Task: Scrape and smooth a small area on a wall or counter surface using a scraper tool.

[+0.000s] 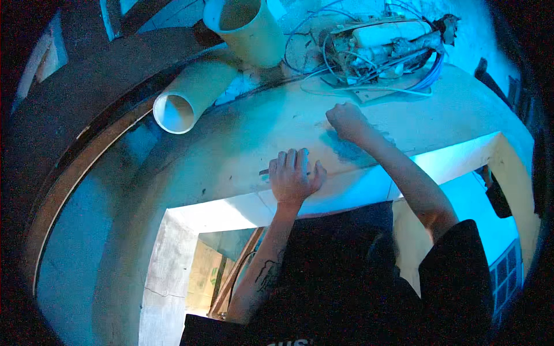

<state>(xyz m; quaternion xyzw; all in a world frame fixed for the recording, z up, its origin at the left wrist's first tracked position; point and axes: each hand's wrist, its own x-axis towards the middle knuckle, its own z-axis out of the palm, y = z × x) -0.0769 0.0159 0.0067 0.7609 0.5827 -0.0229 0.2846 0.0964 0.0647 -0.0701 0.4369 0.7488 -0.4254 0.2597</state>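
My left hand (295, 180) rests against a pale wall (242, 167), its fingers stretched upward and the thumb apart. A short dark sliver (264, 172) shows beside its fingers; whether it is a mark on the wall or the end of a thin thing, I cannot tell. Higher up and to the right, my right hand (348, 120) is closed in a fist close to the wall. What that fist holds, if anything, is hidden. Below and around it, a dark, damp-looking patch (346, 145) spreads over the wall.
A bundle of cables and wires (392, 52) hangs at the upper right, above my right hand. Two pale, wide pipes (199, 92) stick out at the upper left, near a dark curved beam (98, 98). Below my hands, bright openings with white edges (213, 214) cut into the wall.
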